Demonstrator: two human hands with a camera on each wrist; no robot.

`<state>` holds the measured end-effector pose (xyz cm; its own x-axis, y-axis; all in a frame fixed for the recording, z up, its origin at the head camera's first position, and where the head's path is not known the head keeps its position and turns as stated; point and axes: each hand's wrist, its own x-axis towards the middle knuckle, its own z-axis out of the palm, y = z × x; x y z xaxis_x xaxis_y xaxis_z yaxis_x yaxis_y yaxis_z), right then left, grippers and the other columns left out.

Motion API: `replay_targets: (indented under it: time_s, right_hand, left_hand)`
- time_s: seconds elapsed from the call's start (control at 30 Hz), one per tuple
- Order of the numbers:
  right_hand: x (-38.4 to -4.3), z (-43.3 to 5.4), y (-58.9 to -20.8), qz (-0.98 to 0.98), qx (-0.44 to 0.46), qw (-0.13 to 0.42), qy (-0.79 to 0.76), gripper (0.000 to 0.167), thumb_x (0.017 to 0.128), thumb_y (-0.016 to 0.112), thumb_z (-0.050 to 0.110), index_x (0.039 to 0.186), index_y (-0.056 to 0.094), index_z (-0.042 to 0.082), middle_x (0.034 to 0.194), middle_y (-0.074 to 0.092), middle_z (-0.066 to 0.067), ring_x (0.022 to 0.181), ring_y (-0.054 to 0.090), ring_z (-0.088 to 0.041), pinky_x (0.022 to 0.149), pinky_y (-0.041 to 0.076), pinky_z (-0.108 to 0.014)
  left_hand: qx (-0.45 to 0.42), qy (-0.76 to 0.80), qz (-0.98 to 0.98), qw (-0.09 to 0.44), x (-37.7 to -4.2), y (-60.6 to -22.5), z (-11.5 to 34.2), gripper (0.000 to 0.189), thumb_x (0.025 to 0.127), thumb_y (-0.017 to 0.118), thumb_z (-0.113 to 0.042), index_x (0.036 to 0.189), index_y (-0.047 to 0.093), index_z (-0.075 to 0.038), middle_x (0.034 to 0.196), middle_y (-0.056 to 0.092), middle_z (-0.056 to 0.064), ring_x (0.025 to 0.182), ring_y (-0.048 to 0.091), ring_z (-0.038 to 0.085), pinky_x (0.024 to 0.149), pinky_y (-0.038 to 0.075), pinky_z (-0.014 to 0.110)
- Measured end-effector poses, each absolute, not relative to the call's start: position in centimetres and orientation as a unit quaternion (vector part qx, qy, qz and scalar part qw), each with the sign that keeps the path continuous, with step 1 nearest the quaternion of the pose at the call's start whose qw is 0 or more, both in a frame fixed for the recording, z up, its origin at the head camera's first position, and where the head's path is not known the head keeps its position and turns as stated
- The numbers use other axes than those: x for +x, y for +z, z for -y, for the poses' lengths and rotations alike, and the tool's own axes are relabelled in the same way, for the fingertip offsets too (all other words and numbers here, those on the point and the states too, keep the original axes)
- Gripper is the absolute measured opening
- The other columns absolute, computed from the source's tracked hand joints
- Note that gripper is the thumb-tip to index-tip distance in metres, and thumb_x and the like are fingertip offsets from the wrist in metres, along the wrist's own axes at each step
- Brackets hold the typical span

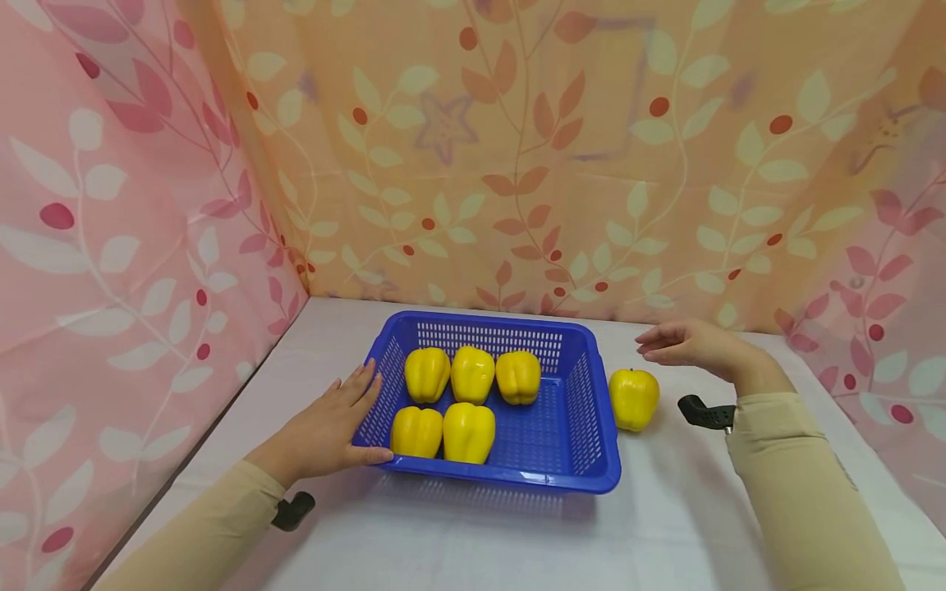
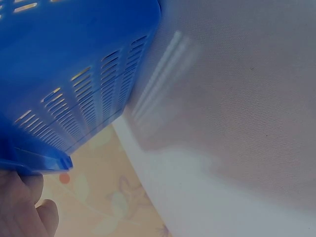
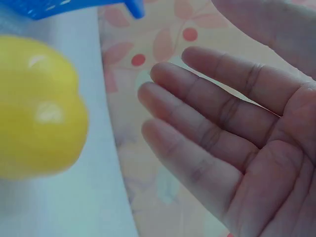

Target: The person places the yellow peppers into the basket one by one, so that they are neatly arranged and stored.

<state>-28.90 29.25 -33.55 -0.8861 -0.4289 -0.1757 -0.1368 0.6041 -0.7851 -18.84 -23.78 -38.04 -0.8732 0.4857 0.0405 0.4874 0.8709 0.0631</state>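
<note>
A blue slotted plastic basket [image 1: 550,481] sits on the table with several yellow bell peppers [image 1: 473,374] inside, three in the back row and two in front. My left hand [image 1: 328,427] rests at the basket's left side, fingers spread along the rim and thumb on the near-left corner; its fingers [image 2: 19,207] touch the rim in the left wrist view. One more yellow bell pepper [image 1: 633,400] stands on the table just right of the basket. Beyond and right of it hovers my right hand [image 1: 698,348], palm bare and fingers extended, apart from the pepper [image 3: 39,108].
A white cloth covers the table [image 1: 355,542]. Floral curtains hang behind it [image 1: 473,164] and along the left and right sides. Each wrist carries a black camera mount [image 1: 705,412]. Inside the basket, bare floor shows to the right of the peppers.
</note>
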Motion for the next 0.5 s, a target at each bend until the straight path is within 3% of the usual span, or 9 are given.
replay_targets:
  time_s: [0.33, 0.5]
  right_hand:
    - [-28.1, -31.2, -36.2, -0.892, -0.124, 0.174, -0.399, 0.052, 0.087, 0.062, 0.033, 0.127, 0.05, 0.001, 0.127, 0.052, -0.019, 0.113, 0.052, -0.032, 0.097, 0.039, -0.05]
    - [-27.8, -31.7, -37.7, -0.891, -0.107, 0.172, -0.406, 0.056, 0.086, 0.061, 0.036, 0.129, 0.049, 0.002, 0.129, 0.049, -0.022, 0.116, 0.048, -0.036, 0.096, 0.038, -0.052]
  left_hand:
    - [-0.251, -0.034, 0.967, 0.011, -19.0, -38.2, 23.9, 0.11, 0.071, 0.037, -0.081, 0.144, 0.02, -0.001, 0.152, 0.005, 0.016, 0.139, 0.009, 0.032, 0.108, 0.016, 0.053]
    - [-0.25, -0.035, 0.967, 0.011, -19.0, -38.3, 23.9, 0.11, 0.071, 0.037, -0.081, 0.144, 0.02, -0.001, 0.152, 0.006, 0.016, 0.139, 0.009, 0.032, 0.109, 0.015, 0.052]
